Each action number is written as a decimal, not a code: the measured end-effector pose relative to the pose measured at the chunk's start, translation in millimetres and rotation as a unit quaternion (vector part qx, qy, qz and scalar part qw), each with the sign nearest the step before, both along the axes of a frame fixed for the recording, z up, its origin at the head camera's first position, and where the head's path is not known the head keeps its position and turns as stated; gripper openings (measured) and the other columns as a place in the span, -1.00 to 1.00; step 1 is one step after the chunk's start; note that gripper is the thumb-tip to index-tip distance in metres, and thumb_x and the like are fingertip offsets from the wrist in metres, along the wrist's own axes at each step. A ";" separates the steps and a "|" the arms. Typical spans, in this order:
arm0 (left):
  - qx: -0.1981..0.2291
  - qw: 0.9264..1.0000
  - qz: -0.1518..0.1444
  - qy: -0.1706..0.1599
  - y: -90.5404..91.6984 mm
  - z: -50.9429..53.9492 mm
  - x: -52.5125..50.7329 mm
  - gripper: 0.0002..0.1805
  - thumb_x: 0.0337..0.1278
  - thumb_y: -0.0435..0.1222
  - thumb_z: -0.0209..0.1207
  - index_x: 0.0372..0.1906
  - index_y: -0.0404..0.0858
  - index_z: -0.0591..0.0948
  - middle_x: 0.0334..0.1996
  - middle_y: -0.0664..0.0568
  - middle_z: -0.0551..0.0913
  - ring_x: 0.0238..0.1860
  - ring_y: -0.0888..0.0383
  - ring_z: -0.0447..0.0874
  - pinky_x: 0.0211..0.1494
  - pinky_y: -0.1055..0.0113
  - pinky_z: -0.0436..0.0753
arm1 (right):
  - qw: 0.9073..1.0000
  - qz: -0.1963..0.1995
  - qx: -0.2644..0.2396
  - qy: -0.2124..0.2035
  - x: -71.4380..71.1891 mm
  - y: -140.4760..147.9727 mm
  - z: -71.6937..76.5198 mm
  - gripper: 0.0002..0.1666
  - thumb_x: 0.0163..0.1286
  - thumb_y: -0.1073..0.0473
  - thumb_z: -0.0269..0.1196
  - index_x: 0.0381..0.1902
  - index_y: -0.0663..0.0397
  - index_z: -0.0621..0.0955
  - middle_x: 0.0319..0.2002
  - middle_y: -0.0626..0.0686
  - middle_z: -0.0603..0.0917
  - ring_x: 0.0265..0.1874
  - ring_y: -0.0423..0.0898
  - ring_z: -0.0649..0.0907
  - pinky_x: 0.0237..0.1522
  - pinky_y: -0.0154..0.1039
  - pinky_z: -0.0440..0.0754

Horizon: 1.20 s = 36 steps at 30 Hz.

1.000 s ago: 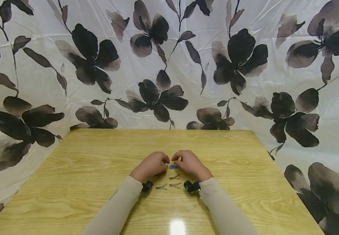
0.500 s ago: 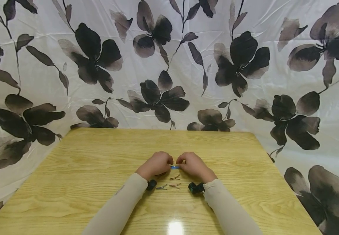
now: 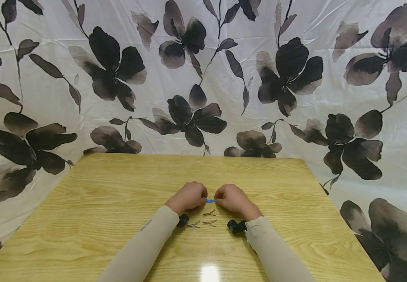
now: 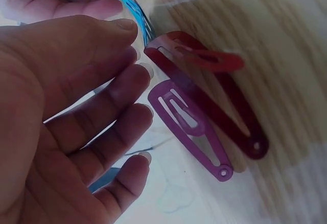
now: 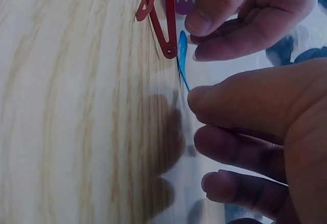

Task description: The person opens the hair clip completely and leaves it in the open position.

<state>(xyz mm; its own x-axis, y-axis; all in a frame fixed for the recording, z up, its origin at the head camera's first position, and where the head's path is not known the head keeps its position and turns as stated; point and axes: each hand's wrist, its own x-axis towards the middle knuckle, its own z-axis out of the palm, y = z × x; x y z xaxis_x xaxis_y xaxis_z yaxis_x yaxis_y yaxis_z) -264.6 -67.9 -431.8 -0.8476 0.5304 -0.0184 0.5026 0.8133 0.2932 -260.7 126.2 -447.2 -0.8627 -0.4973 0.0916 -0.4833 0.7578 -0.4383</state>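
A blue snap hair clip spans the gap between the two hands, low over the table. My right hand pinches its narrow end between thumb and finger, as the right wrist view shows at the thumb tip. Close by the clip's wide end are the loosely bent fingers of my left hand. In the right wrist view that end of the blue clip shows just outside the left fingertips; contact is hard to tell. A red snap clip and a purple snap clip stand beside the left hand.
Several more snap clips lie nearer me: a brown-toned clip, a reddish clip and a greyish clip. The wood-grain table reaches a floral curtain behind and at the sides.
Both hands shifted slightly right, the left closing in on the blue clip, then the right drew a little further right. The blue clip looks thinner and more edge-on than at first.
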 end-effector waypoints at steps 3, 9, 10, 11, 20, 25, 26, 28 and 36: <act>-0.006 1.000 0.000 -0.003 1.3 0.6 -1.4 -0.87 0.18 -0.27 0.23 -0.44 -0.08 0.72 -0.46 0.16 0.66 -0.35 0.15 0.52 -0.02 0.11 0.48 | 1.000 -0.002 0.006 -0.003 -0.5 -0.8 -0.8 -0.89 0.28 0.15 0.31 -0.27 0.00 0.74 -0.34 -0.07 0.71 -0.37 -0.18 0.63 -0.25 -0.21 0.60; -0.015 1.000 0.004 -0.009 2.7 1.1 -2.2 -0.84 0.19 -0.23 0.25 -0.50 -0.07 0.68 -0.52 0.19 0.61 -0.39 0.19 0.47 -0.05 0.13 0.48 | 1.000 -0.004 0.018 -0.002 -0.6 -2.3 -1.1 -0.90 0.29 0.13 0.31 -0.29 -0.02 0.74 -0.35 -0.09 0.71 -0.39 -0.20 0.62 -0.26 -0.22 0.59; -0.015 1.000 0.005 -0.010 2.8 1.1 -2.0 -0.84 0.19 -0.23 0.25 -0.51 -0.06 0.68 -0.52 0.19 0.61 -0.40 0.19 0.47 -0.07 0.15 0.49 | 1.000 -0.005 0.018 -0.003 -0.3 -2.7 -0.5 -0.90 0.29 0.13 0.31 -0.30 -0.02 0.74 -0.35 -0.09 0.71 -0.39 -0.20 0.62 -0.26 -0.21 0.59; -0.014 1.000 0.006 -0.010 3.0 1.2 -1.7 -0.84 0.18 -0.24 0.26 -0.51 -0.07 0.68 -0.52 0.19 0.60 -0.41 0.19 0.47 -0.10 0.17 0.49 | 1.000 -0.004 0.017 -0.005 0.1 -3.0 0.1 -0.90 0.29 0.14 0.31 -0.30 -0.02 0.74 -0.35 -0.09 0.71 -0.40 -0.20 0.62 -0.27 -0.21 0.59; -0.006 1.000 0.009 -0.020 3.9 1.3 0.1 -0.87 0.18 -0.27 0.26 -0.48 -0.08 0.68 -0.50 0.17 0.61 -0.42 0.19 0.47 -0.21 0.25 0.51 | 1.000 -0.005 0.002 -0.008 -0.8 -3.7 -2.1 -0.93 0.29 0.17 0.31 -0.36 0.01 0.71 -0.44 -0.11 0.66 -0.48 -0.22 0.54 -0.34 -0.25 0.54; 0.018 0.999 0.013 -0.037 3.6 3.1 1.6 -0.84 0.16 -0.32 0.25 -0.52 -0.10 0.64 -0.54 0.15 0.57 -0.46 0.17 0.45 -0.29 0.29 0.47 | 1.000 -0.005 -0.019 -0.021 -1.2 -3.4 -3.5 -0.94 0.29 0.20 0.30 -0.40 -0.01 0.68 -0.47 -0.11 0.63 -0.50 -0.22 0.52 -0.34 -0.27 0.52; 0.023 0.999 0.013 -0.039 3.5 3.4 1.8 -0.84 0.15 -0.34 0.24 -0.52 -0.10 0.64 -0.55 0.14 0.56 -0.47 0.16 0.45 -0.31 0.29 0.46 | 0.999 -0.005 -0.025 -0.025 -1.2 -3.1 -4.1 -0.94 0.29 0.21 0.30 -0.40 -0.01 0.67 -0.47 -0.10 0.63 -0.50 -0.22 0.52 -0.34 -0.26 0.52; 0.033 0.999 0.011 -0.040 3.0 3.0 1.6 -0.84 0.14 -0.36 0.23 -0.52 -0.12 0.64 -0.55 0.14 0.56 -0.48 0.17 0.45 -0.32 0.30 0.46 | 0.999 -0.007 -0.036 -0.035 -1.5 -2.5 -5.3 -0.94 0.29 0.21 0.29 -0.40 -0.02 0.67 -0.47 -0.10 0.63 -0.50 -0.22 0.52 -0.34 -0.27 0.52; 0.066 0.997 0.013 -0.023 -1.0 1.6 -1.4 -0.80 0.14 -0.43 0.10 -0.46 -0.16 0.68 -0.53 0.16 0.60 -0.48 0.22 0.48 -0.33 0.36 0.49 | 0.993 -0.019 -0.100 -0.058 -3.0 -0.1 -10.9 -0.93 0.33 0.18 0.27 -0.37 -0.04 0.69 -0.47 -0.11 0.63 -0.49 -0.21 0.53 -0.35 -0.30 0.52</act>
<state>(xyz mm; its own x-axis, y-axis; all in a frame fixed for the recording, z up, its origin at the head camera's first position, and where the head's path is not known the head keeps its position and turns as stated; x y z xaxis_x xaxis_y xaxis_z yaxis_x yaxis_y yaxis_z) -266.0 -69.0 -430.2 -0.8606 0.5091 0.0097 0.4654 0.7787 0.4207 -263.8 126.2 -458.1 -0.8913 -0.4453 0.0847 -0.3933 0.6668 -0.6330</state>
